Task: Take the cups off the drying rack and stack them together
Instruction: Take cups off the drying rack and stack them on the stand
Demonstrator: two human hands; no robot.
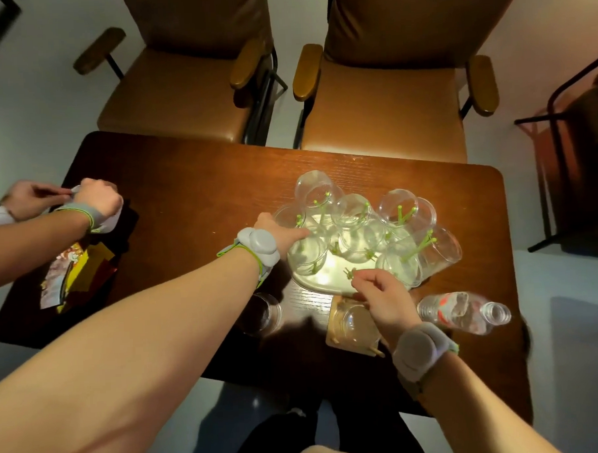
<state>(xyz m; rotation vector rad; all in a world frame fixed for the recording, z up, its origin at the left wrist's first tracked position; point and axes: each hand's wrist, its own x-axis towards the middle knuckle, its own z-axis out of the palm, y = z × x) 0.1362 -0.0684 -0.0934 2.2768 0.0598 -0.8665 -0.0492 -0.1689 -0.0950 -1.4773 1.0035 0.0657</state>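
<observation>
Reaching across the table, the left hand point(280, 230) lies against the near-left cup point(307, 255) on the drying rack point(327, 276), fingers stretched over its upturned base. Whether they have closed round the cup is hard to tell, since clear plastic and glare blur the contact. The right hand point(379, 288) sits at the rack's front edge with fingers loosely curled and nothing clearly in its grasp; it looks placed to steady the tray while the other hand lifts.

About eight clear cups sit tipped upside down over green pegs point(408, 214), which is why they lean outward at different angles: each must be lifted up and off its peg, not slid sideways. Two more cups stand on the table just in front of the rack, one under the left forearm point(260, 313) and one on a wooden coaster point(355, 323), likely the start of a stack. An open water bottle point(466, 313) lies just right of the coaster, near enough to be knocked. Another person's hands point(67, 202) work at the table's far left, well apart from the rack.
</observation>
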